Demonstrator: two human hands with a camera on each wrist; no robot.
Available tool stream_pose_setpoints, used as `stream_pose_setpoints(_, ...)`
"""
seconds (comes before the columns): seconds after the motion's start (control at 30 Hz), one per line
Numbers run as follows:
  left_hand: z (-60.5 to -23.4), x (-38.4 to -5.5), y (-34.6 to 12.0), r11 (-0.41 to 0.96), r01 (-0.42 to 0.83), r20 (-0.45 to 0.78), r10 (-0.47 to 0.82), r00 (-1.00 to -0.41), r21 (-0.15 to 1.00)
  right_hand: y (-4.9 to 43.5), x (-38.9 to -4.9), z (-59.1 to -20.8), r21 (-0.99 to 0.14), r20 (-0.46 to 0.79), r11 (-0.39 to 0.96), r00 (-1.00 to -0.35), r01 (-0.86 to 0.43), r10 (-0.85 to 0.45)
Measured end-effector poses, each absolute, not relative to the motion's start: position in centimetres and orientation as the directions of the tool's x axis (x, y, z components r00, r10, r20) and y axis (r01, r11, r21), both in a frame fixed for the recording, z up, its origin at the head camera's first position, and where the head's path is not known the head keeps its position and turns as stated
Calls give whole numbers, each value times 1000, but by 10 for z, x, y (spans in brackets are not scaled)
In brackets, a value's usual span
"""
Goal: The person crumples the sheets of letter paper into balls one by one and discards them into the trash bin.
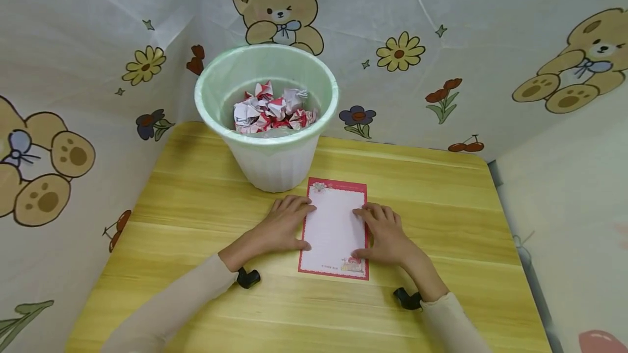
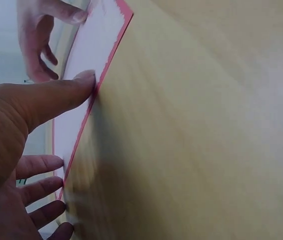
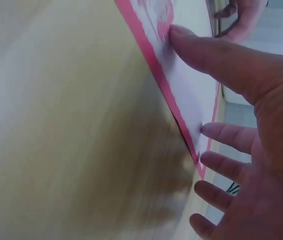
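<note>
A sheet of white letter paper (image 1: 334,227) with a red printed border lies flat on the wooden table, a small drawing at its top left and another at its bottom right. Along its left edge is my left hand (image 1: 282,225), thumb and index fingertip on the border, fingers spread. My right hand (image 1: 385,233) mirrors it at the right edge, its thumb over the lower corner drawing. In the left wrist view the thumb (image 2: 61,95) rests on the red edge. The right wrist view has the thumb (image 3: 206,52) on the sheet and the other fingers extended near the edge.
Behind the sheet, to the left, stands a pale green and white bin (image 1: 275,162) holding several crumpled red-and-white paper balls (image 1: 265,108). A cloth (image 1: 368,10) printed with bears and flowers hangs round the wooden table (image 1: 432,195).
</note>
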State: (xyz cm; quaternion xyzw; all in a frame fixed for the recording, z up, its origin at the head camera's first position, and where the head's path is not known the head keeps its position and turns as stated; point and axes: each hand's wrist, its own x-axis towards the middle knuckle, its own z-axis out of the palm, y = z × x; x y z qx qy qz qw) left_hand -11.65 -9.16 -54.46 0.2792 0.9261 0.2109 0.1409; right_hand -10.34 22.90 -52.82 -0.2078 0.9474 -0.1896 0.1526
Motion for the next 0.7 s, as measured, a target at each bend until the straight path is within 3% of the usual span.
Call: stream_pose_setpoints(0.7, -542, -129, -87, 773, 452, -188, 574, -797, 444, 242, -126, -534, -491, -223, 819, -866, -297, -447)
